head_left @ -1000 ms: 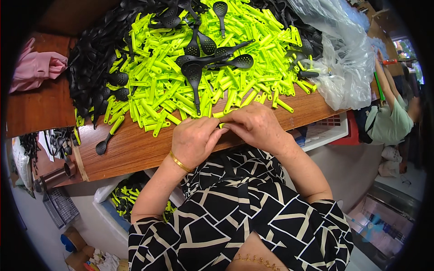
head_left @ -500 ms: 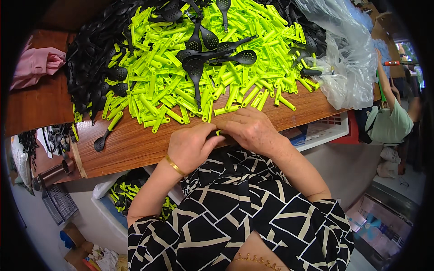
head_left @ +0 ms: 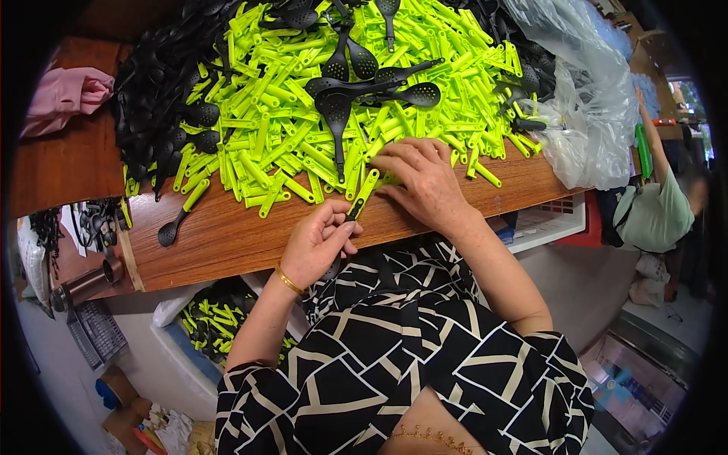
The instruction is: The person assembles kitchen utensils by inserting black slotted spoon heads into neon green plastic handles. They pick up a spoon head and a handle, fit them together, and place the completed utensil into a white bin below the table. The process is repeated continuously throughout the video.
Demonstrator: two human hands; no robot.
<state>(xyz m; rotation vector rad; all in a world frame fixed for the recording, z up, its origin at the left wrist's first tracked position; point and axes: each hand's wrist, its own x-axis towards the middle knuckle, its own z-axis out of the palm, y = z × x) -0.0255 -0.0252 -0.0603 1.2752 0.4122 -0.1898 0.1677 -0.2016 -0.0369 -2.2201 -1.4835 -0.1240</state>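
Note:
Just in front of the table's near edge, my left hand [head_left: 320, 236] is closed around the black neck of a spoon. Its lime-green handle [head_left: 365, 191] points up and away, and its dark bowl is mostly hidden below the hand. My right hand [head_left: 426, 182] is at the near edge of the pile of lime-green handles [head_left: 288, 114], fingers bent and apart from the thumb. A handle lies by its fingertips, with no grip on it visible. Several black slotted spoons [head_left: 336, 121] without green handles lie on top of the pile.
Heaps of black spoon parts [head_left: 155, 98] flank the pile. One finished spoon [head_left: 168, 232] lies left on the wooden table [head_left: 250, 243]. Clear plastic bags [head_left: 584, 114] sit at the right, a pink cloth [head_left: 68, 98] at the left. A bin [head_left: 186, 356] of spoons stands below. Another person [head_left: 656, 208] is far right.
My hands, which were together at the table edge, have parted. The left now shows the spoon with its green handle; the right has moved up to the pile.

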